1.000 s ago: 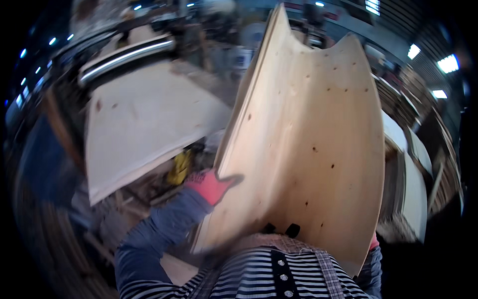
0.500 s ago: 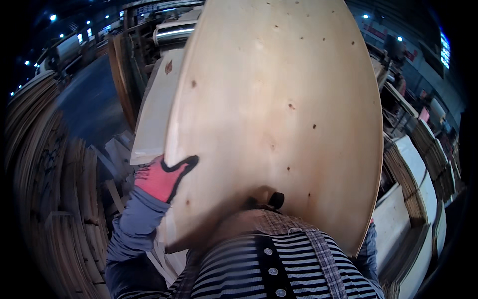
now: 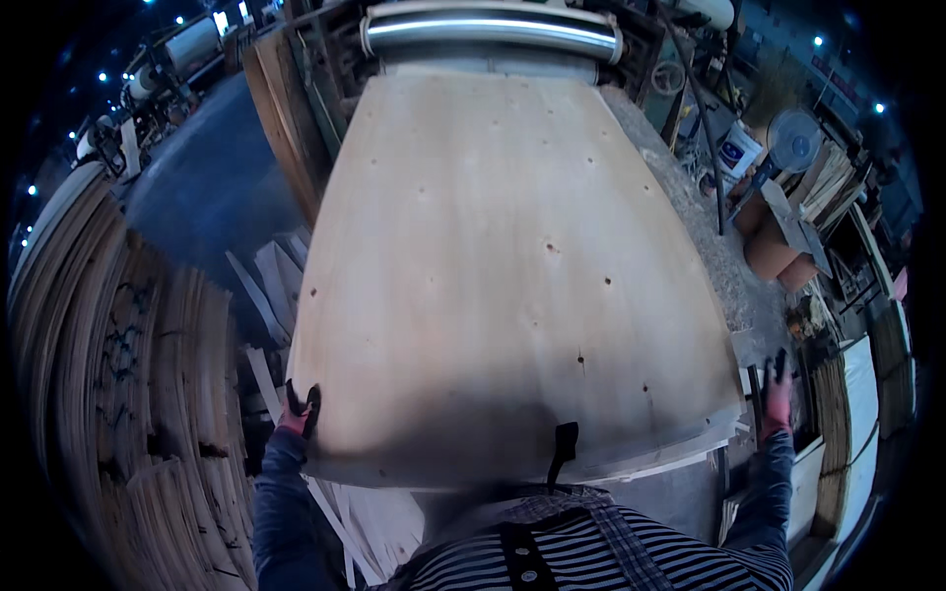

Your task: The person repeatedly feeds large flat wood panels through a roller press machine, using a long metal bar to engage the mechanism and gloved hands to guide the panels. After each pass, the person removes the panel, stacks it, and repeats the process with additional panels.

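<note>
A large pale wood veneer sheet [image 3: 493,256] with dark knots lies before me, its far end close to a metal roller. My left hand [image 3: 299,414], in a pink and black glove, is at the sheet's near left corner. Its thumb and forefinger stand apart; whether it touches the sheet I cannot tell. Off the right edge, my right hand [image 3: 777,402], gloved alike, has its fingers stretched forward and holds nothing. Paler sheet edges [image 3: 680,455] show beneath the near right corner.
A shiny roller [image 3: 493,37] spans the far end. Stacked veneer [image 3: 74,295] rises at my left, with loose strips [image 3: 271,286] nearby. To the right are a cardboard box [image 3: 774,241], a fan [image 3: 794,140], a white bucket [image 3: 737,153] and more stacks [image 3: 845,424].
The sheet, raised and curved before, now lies lower and flatter, farther ahead. My right hand has come into view beside it, off its edge. My left hand has opened at its edge.
</note>
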`<act>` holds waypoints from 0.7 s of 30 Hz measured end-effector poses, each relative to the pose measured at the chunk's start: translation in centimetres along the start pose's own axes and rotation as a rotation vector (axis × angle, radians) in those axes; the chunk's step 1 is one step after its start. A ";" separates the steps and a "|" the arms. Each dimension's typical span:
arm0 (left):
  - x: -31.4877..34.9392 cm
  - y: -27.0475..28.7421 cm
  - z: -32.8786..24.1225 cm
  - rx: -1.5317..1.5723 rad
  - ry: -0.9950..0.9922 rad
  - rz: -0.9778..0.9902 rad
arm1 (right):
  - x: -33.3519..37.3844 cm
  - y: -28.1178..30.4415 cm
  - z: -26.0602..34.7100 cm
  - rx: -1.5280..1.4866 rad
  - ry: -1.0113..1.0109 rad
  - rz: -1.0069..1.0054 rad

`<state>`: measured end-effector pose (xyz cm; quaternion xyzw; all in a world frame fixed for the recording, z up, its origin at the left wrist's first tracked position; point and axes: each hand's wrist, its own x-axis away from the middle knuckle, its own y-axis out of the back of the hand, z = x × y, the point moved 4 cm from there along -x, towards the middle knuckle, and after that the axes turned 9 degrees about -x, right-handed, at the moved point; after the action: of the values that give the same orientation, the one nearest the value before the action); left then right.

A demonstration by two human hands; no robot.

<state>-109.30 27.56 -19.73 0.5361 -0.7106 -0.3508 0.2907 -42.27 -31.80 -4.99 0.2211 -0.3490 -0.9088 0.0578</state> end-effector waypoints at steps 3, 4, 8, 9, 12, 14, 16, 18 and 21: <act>-0.3 -1.1 1.6 -0.044 0.095 0.053 | 6.0 -8.9 14.4 0.191 0.165 0.256; -0.3 -0.8 1.6 -0.030 0.099 0.082 | 8.2 -11.4 16.5 0.272 0.412 0.343; -0.6 1.7 -0.3 0.053 -0.045 0.112 | 18.0 -17.5 23.3 0.075 0.518 0.655; -1.3 2.6 1.8 0.135 -0.134 0.111 | 19.4 -18.2 23.7 0.018 0.535 0.638; -0.7 5.0 -2.4 0.215 -0.329 0.273 | 25.1 -19.4 21.3 0.012 0.404 0.516; 0.3 5.9 -6.3 0.373 -0.035 0.351 | 26.7 -19.7 21.5 0.179 0.400 0.441; 0.2 6.6 -6.7 0.434 -0.025 0.363 | 27.6 -20.2 22.0 0.196 0.377 0.379; -0.5 6.7 -4.5 0.480 -0.127 0.351 | 27.9 -20.8 22.5 0.212 0.346 0.341; -1.7 6.4 -5.0 0.498 -0.153 0.367 | 28.0 -21.8 22.4 0.247 0.325 0.282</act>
<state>-108.49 29.39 -11.65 0.4257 -0.8793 -0.1473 0.1548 -76.17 -9.10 -14.71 0.3188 -0.4709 -0.7948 0.2118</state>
